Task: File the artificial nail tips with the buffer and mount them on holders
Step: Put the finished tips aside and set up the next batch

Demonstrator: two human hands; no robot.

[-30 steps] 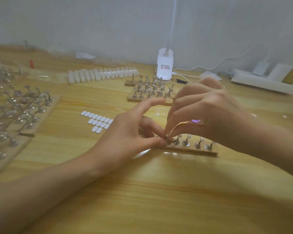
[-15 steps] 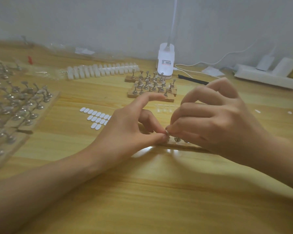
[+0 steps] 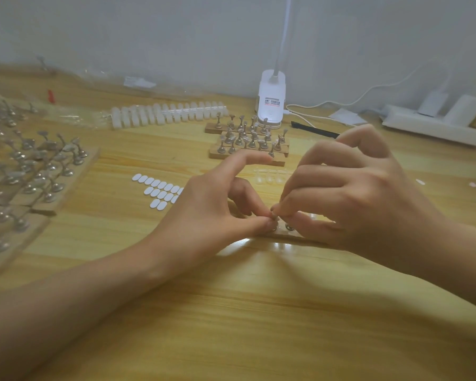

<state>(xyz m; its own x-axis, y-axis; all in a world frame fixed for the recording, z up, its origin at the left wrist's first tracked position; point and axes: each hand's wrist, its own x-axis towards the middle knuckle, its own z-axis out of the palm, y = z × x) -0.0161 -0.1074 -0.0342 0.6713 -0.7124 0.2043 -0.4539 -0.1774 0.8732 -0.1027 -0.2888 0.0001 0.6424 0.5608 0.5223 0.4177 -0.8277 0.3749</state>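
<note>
The right hand (image 3: 355,199) has sunk over the wooden strip (image 3: 286,234), hiding most of its row. Its fingers (image 3: 279,209) and the left hand (image 3: 209,215) pinch the end holder (image 3: 274,219), so mounting looks under way.

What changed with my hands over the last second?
The right hand dropped lower over the wooden holder strip, hiding holders that showed before. The left hand barely moved. Both kept their grip on the end holder. Nothing released; white oval tabs unmoved.
</note>
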